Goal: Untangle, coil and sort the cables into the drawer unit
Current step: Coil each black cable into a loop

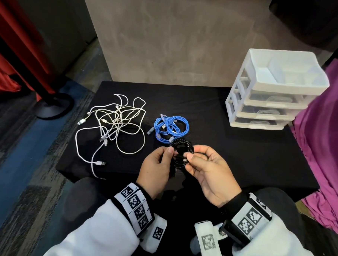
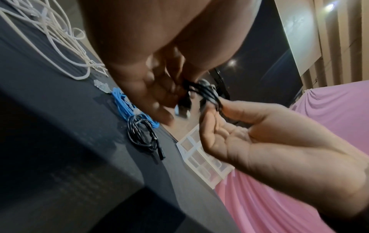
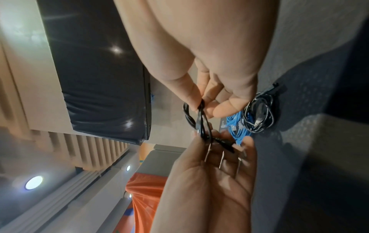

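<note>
Both hands hold a small coil of black cable (image 1: 180, 157) above the near middle of the black table (image 1: 240, 150). My left hand (image 1: 168, 155) pinches its left side, and a plug end hangs by those fingers (image 2: 169, 94). My right hand (image 1: 192, 153) pinches the right side between thumb and forefinger (image 3: 199, 104). A second black coil (image 2: 142, 135) lies on the cloth beside the coiled blue cables (image 1: 171, 128). A tangle of white cables (image 1: 118, 123) lies loose to the left. The white drawer unit (image 1: 272, 89) stands at the back right.
The drawer unit has an open top tray and three drawers that look pushed in. A purple cloth (image 1: 326, 134) hangs close on the right. A stand with a round black base (image 1: 53, 105) and red fabric are on the floor to the left. A grey wall (image 1: 168, 40) rises behind the table.
</note>
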Tool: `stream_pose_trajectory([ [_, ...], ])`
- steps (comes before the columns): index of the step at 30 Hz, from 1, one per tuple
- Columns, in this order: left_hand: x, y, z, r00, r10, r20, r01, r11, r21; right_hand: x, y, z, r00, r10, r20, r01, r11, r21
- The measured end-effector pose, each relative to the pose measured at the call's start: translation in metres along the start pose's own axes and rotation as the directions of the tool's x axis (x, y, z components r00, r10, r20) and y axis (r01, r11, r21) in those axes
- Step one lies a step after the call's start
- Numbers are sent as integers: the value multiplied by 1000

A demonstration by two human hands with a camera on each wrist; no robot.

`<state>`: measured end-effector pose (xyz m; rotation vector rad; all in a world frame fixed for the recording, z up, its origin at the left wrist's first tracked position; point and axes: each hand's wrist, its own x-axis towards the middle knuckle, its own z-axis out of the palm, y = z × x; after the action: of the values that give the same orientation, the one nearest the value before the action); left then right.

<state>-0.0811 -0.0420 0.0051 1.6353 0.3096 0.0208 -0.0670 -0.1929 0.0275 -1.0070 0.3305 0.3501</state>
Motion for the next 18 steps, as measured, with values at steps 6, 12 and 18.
stream_pose_trajectory([
  [6, 0, 3, -15, 947, -199, 251, 236, 963, -128, 3, 1, -11, 1000, 14, 11, -14, 999, -40],
  [12, 1, -3, -11, 962, -238, 132, 270, 896, -353, 7, 11, -8, 995, 70, 72, -58, 986, -160],
  [18, 2, -1, -7, 960, -245, 139, 281, 848, -448, 10, 8, -10, 975, 65, 212, -3, 960, -282],
])
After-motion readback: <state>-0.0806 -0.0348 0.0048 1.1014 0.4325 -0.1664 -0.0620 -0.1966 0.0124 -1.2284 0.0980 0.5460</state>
